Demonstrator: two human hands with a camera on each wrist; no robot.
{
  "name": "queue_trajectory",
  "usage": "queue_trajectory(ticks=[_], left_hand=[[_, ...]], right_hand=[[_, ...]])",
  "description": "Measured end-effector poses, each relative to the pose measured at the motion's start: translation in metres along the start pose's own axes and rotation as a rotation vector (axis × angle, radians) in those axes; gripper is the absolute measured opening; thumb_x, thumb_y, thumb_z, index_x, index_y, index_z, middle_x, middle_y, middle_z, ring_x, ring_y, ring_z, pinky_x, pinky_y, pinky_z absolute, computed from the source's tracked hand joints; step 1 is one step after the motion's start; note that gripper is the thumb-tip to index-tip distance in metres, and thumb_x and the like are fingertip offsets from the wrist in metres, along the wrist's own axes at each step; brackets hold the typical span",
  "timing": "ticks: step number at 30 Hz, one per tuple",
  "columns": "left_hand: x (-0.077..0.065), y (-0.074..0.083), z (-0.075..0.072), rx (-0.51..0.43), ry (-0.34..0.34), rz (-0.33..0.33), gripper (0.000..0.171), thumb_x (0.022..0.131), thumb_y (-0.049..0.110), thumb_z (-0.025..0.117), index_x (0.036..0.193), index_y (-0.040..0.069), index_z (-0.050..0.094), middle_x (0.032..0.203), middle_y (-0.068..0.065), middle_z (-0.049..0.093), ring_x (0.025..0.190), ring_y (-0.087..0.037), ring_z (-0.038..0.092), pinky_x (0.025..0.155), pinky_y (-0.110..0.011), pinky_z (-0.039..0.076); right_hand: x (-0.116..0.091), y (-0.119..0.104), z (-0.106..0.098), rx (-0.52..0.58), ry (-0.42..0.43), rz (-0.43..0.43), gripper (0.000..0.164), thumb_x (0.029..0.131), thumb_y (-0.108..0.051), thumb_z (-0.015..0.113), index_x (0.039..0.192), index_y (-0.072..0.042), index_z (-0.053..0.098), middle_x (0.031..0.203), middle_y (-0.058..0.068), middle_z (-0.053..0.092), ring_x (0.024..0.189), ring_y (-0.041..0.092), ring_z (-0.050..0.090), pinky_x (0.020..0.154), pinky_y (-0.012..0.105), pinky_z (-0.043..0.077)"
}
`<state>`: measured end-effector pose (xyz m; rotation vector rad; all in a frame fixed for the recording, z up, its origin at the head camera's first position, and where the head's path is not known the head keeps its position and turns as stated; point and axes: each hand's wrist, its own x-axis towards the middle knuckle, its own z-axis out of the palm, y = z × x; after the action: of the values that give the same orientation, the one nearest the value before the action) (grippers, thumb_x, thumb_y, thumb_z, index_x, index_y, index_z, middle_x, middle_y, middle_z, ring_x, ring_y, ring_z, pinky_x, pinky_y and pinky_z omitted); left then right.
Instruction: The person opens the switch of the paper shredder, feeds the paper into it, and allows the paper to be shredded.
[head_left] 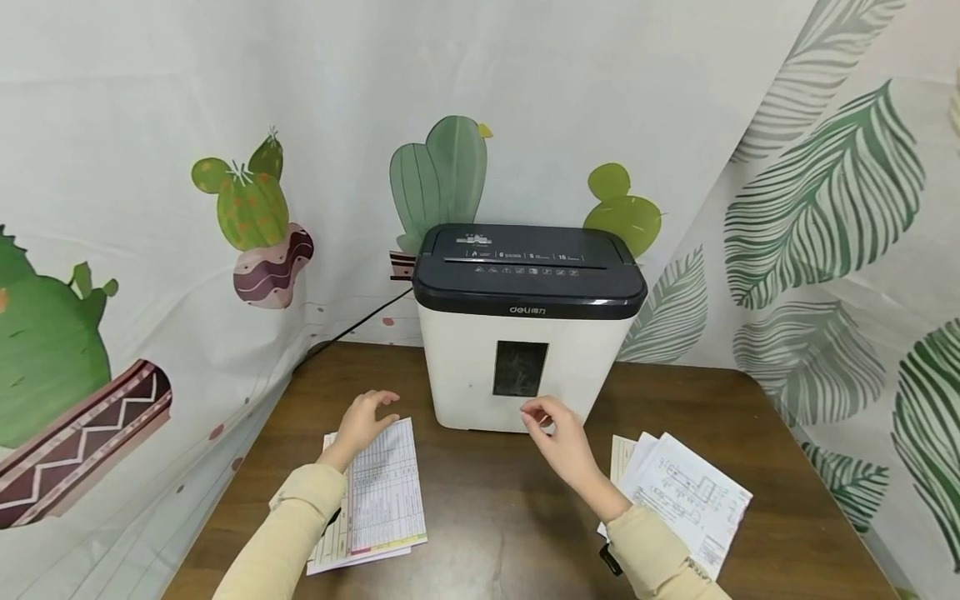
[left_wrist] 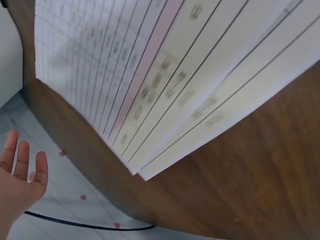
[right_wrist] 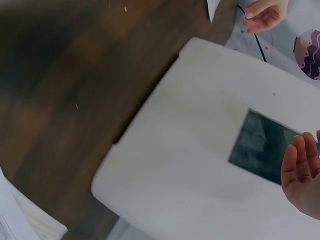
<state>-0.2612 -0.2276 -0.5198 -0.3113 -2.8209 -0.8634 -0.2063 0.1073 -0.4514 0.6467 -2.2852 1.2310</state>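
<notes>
A white paper shredder with a dark top stands at the back of the table. My left hand hovers over the far end of a stack of printed sheets, fingers loosely bent and holding nothing. In the left wrist view that hand shows relaxed fingers, apart from the sheets. In front of the shredder is my right hand, its fingers loosely curved, with no object between them. The right wrist view shows this hand by the shredder's dark window.
Several more papers lie fanned at the right, partly behind the right forearm. A black cord runs left from behind the shredder. White cloth printed with cacti and leaves hangs behind the brown table.
</notes>
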Motion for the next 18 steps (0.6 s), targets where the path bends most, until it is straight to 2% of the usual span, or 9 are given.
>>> queue_trajectory(ticks=[6,10,14,18], left_hand=[[-0.009,-0.002,0.011,0.000,-0.028,-0.044,0.031,0.081,0.010,0.072,0.111,0.005,0.064,0.105,-0.016,0.064,0.102,-0.036,0.058,0.087,-0.051,0.047],[-0.012,-0.004,0.012,0.040,-0.075,-0.071,0.038,0.080,0.008,0.073,0.116,0.005,0.062,0.114,-0.020,0.061,0.107,-0.040,0.056,0.088,-0.054,0.047],[-0.012,-0.008,0.006,0.102,-0.183,-0.101,0.052,0.079,0.011,0.074,0.127,0.007,0.054,0.126,-0.026,0.052,0.115,-0.048,0.048,0.087,-0.064,0.041],[-0.012,-0.011,-0.003,0.144,-0.298,-0.152,0.066,0.075,0.019,0.079,0.133,0.006,0.049,0.131,-0.030,0.045,0.119,-0.053,0.041,0.088,-0.071,0.034]], right_hand=[[-0.015,0.001,0.016,0.093,-0.012,0.032,0.006,0.086,-0.001,0.065,0.088,-0.007,0.067,0.083,0.002,0.066,0.073,0.006,0.057,0.063,0.024,0.050],[-0.024,0.002,0.024,0.087,-0.081,0.090,0.006,0.087,-0.003,0.065,0.089,-0.009,0.067,0.085,0.000,0.066,0.075,0.006,0.058,0.066,0.021,0.051],[-0.030,0.002,0.030,0.065,-0.168,0.124,0.007,0.086,-0.003,0.065,0.089,-0.009,0.067,0.086,0.001,0.066,0.078,0.009,0.060,0.068,0.022,0.053],[-0.035,0.003,0.033,0.048,-0.243,0.113,0.005,0.088,-0.006,0.064,0.091,-0.010,0.066,0.088,0.001,0.066,0.080,0.011,0.061,0.071,0.024,0.053]])
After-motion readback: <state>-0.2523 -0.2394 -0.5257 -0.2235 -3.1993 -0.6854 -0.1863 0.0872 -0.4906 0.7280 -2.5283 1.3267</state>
